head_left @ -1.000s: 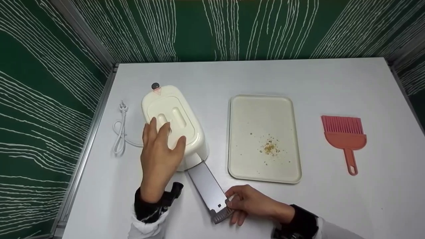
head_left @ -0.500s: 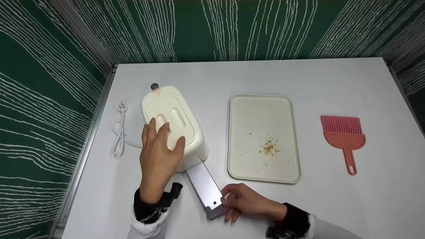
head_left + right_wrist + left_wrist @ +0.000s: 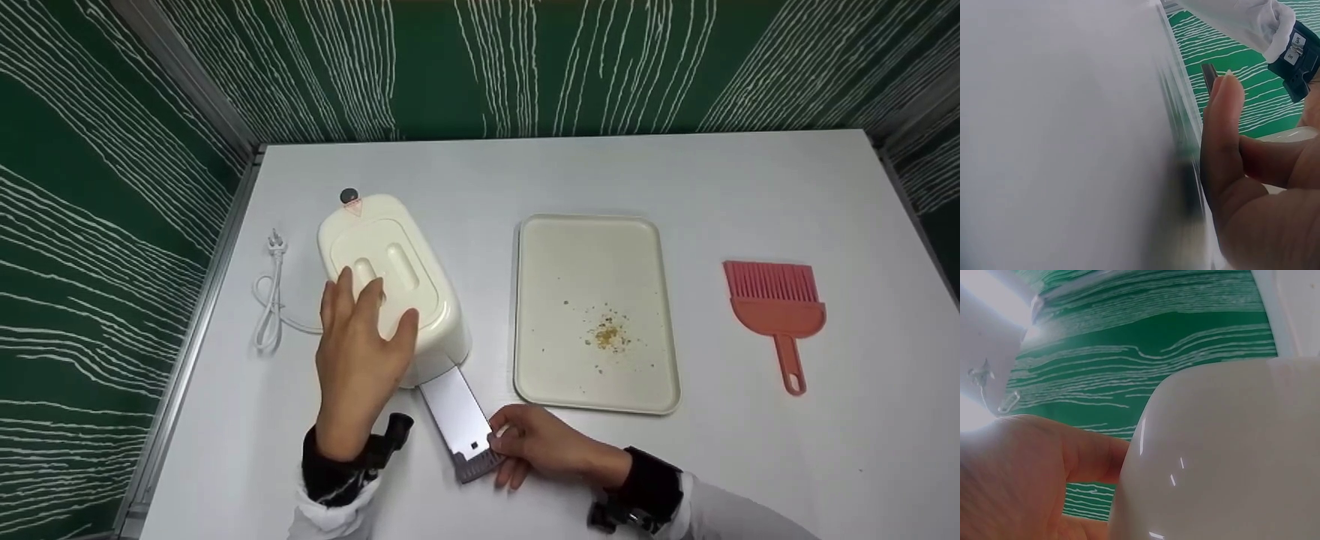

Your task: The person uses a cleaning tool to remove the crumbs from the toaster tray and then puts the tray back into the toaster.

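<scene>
A cream toaster (image 3: 431, 300) with a lid over its top stands at the left of the table, angled. My left hand (image 3: 360, 360) rests on the near part of the lid, fingers spread and thumb near the right edge; in the left wrist view the toaster's glossy wall (image 3: 1224, 450) fills the right side. From the toaster's near end a flat metal crumb tray (image 3: 454, 412) with a dark ribbed handle sticks out. My right hand (image 3: 547, 446) pinches the right side of that handle between thumb and fingers; in the right wrist view a bit of the dark handle (image 3: 1208, 76) shows past the fingertips.
A cream rectangular tray (image 3: 585, 255) lies mid-table with a small pile of crumbs (image 3: 609, 335) on it. To its right is a red brush (image 3: 780, 315). The toaster's white cord and plug (image 3: 276, 285) lie on the left.
My right hand has moved up and left, sliding the crumb tray further into the toaster, so less of it sticks out. My left hand stays on the lid.
</scene>
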Tool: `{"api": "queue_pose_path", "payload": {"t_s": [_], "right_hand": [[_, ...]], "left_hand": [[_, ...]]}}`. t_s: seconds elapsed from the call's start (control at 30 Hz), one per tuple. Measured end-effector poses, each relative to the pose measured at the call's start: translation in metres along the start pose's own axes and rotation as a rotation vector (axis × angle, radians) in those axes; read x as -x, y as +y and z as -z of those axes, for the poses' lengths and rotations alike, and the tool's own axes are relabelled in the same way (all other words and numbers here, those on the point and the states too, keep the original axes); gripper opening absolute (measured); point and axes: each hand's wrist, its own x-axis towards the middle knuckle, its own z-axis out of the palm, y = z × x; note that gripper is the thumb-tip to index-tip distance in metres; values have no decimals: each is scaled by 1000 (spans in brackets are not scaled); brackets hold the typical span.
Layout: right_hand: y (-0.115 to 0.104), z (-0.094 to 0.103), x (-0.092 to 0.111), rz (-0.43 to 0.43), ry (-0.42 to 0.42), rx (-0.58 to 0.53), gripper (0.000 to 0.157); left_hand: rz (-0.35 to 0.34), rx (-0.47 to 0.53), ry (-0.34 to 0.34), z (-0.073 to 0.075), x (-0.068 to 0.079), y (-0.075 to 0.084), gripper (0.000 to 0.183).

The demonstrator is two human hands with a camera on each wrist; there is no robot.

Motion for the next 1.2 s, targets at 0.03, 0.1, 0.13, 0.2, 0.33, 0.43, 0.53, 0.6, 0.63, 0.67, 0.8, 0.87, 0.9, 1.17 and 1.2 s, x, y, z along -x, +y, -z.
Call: {"api": "queue_pose_path", "payload": {"t_s": [0.03, 0.1, 0.13, 0.2, 0.33, 0.43, 0.53, 0.6, 0.63, 0.67, 0.8, 0.87, 0.9, 1.17, 1.2], "right_hand": [[0, 0, -1, 2, 2, -1, 16], [-1, -1, -3, 6, 7, -2, 16], [-1, -1, -4, 8, 11, -2, 17], [-2, -1, -6, 10, 15, -5, 17], [-3, -1, -9, 13, 25, -4, 17], [-4, -1, -11, 12, 33, 0, 17], [-5, -1, -14, 14, 45, 5, 18], [-6, -2, -16, 17, 51, 6, 18], [-6, -2, -17, 18, 54, 5, 18], [-6, -3, -18, 21, 58, 5, 19], [-6, -4, -21, 28, 70, 2, 19], [-7, -5, -23, 34, 77, 4, 20], [-7, -6, -24, 35, 81, 4, 20], [-10, -11, -31, 37, 140, -42, 21], [-10, -12, -32, 42, 146, -44, 20]], "left_hand": [[-2, 1, 3, 0, 0, 0, 52], [-7, 6, 8, 0, 0, 0, 52], [-9, 7, 10, 0, 0, 0, 51], [-11, 9, 13, 0, 0, 0, 51], [-7, 2, 9, 0, 0, 0, 52], [-3, -3, 5, -1, 0, 1, 51], [-4, -4, 8, -2, 0, 1, 51], [-6, -4, 10, -2, 1, 1, 51], [-6, -3, 11, -2, 1, 1, 51], [-7, -3, 13, -2, 1, 1, 51], [-5, -3, 10, -2, 1, 0, 52], [-5, -2, 10, -2, 1, 0, 53], [-5, -2, 10, -2, 1, 0, 53], [-33, 4, 28, -2, 1, 0, 51], [-34, 2, 28, -2, 1, 0, 51]]}}
